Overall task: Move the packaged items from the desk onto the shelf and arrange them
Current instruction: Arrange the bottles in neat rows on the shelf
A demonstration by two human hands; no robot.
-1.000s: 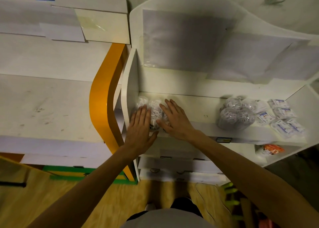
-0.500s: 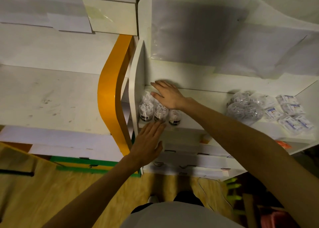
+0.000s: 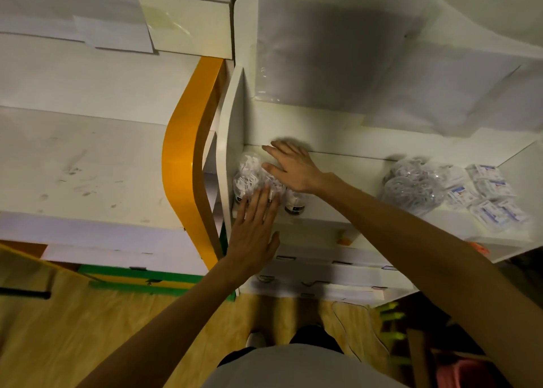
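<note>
Three clear plastic-wrapped packets with dark bases stand in a row at the left end of the white shelf, close against its side wall. Toward the right end lie crinkled clear bags of white rings, touching flat white packets with blue print.

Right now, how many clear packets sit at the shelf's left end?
3 show: one against the side wall, one under the left hand, one below the right hand; more may be hidden.

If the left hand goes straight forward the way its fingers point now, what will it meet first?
Most likely the clear packets at the shelf's left end: the left hand's straight fingers already overlap them. Actual contact is unclear from this single view.
</note>
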